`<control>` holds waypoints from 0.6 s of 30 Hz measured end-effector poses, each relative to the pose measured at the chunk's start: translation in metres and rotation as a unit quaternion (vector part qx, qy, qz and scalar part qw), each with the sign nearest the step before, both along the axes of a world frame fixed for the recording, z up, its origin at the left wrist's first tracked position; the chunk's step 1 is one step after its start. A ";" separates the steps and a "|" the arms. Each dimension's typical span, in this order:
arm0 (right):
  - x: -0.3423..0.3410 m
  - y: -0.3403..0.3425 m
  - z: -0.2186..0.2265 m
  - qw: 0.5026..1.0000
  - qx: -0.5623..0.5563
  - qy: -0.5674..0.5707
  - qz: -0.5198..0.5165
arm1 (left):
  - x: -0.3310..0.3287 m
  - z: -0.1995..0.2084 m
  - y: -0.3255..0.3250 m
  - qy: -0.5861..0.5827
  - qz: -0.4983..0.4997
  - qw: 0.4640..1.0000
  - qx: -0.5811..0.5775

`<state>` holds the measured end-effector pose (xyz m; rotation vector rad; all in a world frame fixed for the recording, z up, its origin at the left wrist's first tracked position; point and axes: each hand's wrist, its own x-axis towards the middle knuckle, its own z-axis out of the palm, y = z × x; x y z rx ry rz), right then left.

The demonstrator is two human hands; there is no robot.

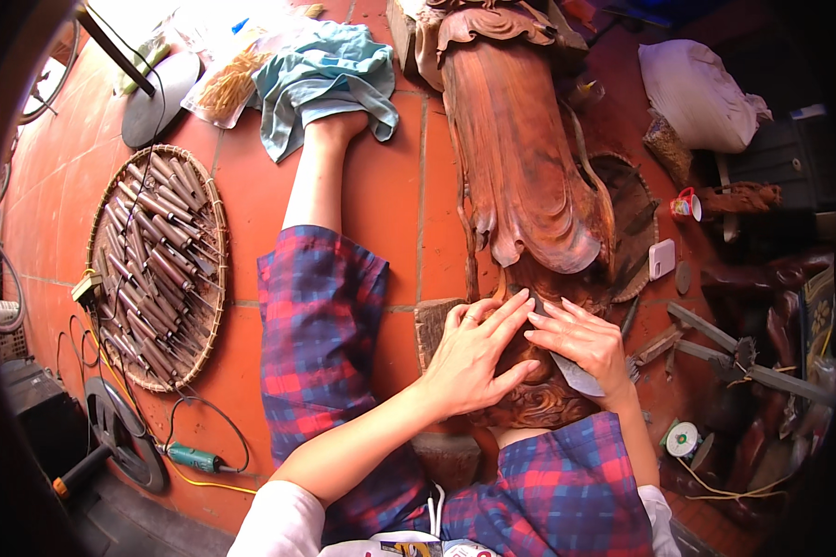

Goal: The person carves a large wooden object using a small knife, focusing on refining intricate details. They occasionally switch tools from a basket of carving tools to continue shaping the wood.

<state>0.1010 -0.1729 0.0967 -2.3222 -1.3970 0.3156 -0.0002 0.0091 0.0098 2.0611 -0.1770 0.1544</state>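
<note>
A large reddish-brown wood carving (520,158) with flowing, robe-like folds stretches away from me. Its swirled lower end (557,401) lies between my legs. My left hand (478,353) rests on the carving near the bottom of the folds, fingers stretched out and thumb apart. Close beside it, my right hand (585,345) is bent over a grey flat sheet (576,376) that looks like sandpaper. Part of the sheet sticks out below the palm; the rest is hidden under the hand. The fingertips of both hands nearly meet.
On the left, a round woven tray (215,306) holds many wood-handled carving tools (163,251). A green power tool (195,458) with a cord lies below it. My foot is by a teal cloth (330,70). At right are a white phone (661,259), a red cup (685,205) and grey bars (701,330).
</note>
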 end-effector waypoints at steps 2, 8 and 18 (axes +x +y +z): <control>0.001 0.004 0.010 1.000 0.007 -0.013 0.001 | 0.002 0.006 0.008 0.000 -0.026 1.000 -0.007; -0.006 0.009 0.023 0.996 0.085 0.013 -0.016 | 0.001 0.022 0.010 -0.067 0.040 0.997 -0.019; -0.012 -0.003 0.020 0.976 0.146 0.138 -0.086 | -0.001 0.021 0.006 -0.092 0.057 0.992 -0.062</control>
